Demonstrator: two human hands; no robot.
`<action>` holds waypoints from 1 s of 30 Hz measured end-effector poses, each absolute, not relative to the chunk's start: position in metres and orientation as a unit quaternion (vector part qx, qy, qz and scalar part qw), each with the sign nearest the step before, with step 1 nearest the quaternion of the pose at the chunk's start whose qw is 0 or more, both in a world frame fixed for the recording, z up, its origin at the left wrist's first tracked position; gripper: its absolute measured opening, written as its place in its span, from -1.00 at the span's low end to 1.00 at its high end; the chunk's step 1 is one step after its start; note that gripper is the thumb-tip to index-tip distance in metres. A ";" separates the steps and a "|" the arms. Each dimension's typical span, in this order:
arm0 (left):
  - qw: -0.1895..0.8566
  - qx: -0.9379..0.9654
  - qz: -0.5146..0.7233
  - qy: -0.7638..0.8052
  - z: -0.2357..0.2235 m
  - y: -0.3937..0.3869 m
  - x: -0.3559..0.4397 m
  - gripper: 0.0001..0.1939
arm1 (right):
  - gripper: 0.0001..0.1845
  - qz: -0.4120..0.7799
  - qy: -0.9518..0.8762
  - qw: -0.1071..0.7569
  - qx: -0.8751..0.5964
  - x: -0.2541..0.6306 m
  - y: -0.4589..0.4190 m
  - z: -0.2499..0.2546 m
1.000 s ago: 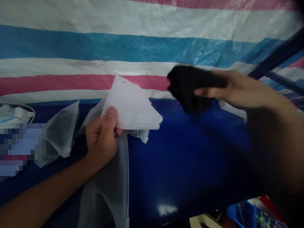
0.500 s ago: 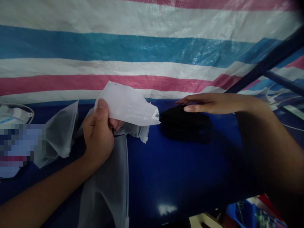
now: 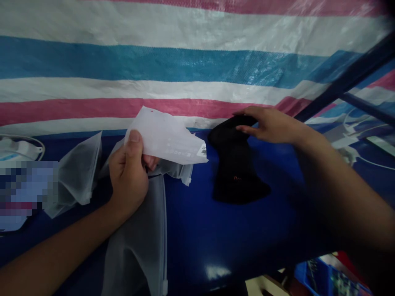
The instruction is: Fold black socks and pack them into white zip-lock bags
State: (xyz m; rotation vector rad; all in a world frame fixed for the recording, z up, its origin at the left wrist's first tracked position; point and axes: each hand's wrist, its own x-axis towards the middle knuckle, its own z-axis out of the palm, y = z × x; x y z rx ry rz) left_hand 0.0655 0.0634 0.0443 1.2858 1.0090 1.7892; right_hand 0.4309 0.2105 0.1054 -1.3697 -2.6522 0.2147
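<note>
My left hand [image 3: 129,168] is closed on a curved white card [image 3: 166,133] with faint print and a barcode label at its right end. The thumb lies on top of the card, and fingertips show below its edge. To the right, a soft black sock-like garment [image 3: 236,160] with a small orange mark stretches across the blue table. My right hand [image 3: 265,123] pinches its far end, which is lifted and folded over, between thumb and fingers. Under my left wrist lies a frosted zip bag [image 3: 138,246]. Another frosted bag [image 3: 182,172] is partly hidden behind the card.
At the left lie a further frosted zip bag [image 3: 77,176] and a white device with a cable [image 3: 20,149]. Behind the blue tabletop [image 3: 197,230] hangs a striped plastic sheet [image 3: 154,63]. A dark metal bar [image 3: 348,78] slants at the right. Blue bins [image 3: 327,275] stand below the table edge.
My right hand has taken hold of the black garment's far end and moved it up and back. The garment has spread toward me, showing its orange mark. My left hand and card hardly moved.
</note>
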 end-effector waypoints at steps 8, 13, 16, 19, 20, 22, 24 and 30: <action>0.360 0.496 0.688 0.387 0.045 0.062 0.066 -0.34 | -0.54 0.030 -0.870 0.136 -0.474 0.407 0.190 0.118; 0.357 0.500 0.688 0.385 0.046 0.061 0.066 -0.34 | -0.89 0.342 -0.832 -0.149 -0.410 0.404 0.165 0.117; 0.362 0.502 0.687 0.381 0.045 0.061 0.066 -0.34 | -0.81 0.403 -0.778 -0.215 -0.432 0.393 0.150 0.112; 0.366 0.497 0.690 0.379 0.044 0.061 0.066 -0.34 | -0.66 0.484 -0.711 -0.298 -0.413 0.376 0.144 0.102; 0.364 0.494 0.692 0.380 0.044 0.062 0.066 -0.34 | -0.64 0.502 -0.697 -0.322 -0.398 0.371 0.144 0.097; 0.360 0.488 0.697 0.383 0.044 0.063 0.067 -0.32 | -0.56 0.527 -0.680 -0.345 -0.376 0.366 0.148 0.089; 0.359 0.484 0.699 0.385 0.043 0.063 0.067 -0.31 | -0.46 0.540 -0.680 -0.335 -0.366 0.367 0.154 0.086; 0.367 0.480 0.701 0.379 0.043 0.064 0.067 -0.31 | -0.39 0.278 -0.845 -0.012 -0.456 0.392 0.185 0.099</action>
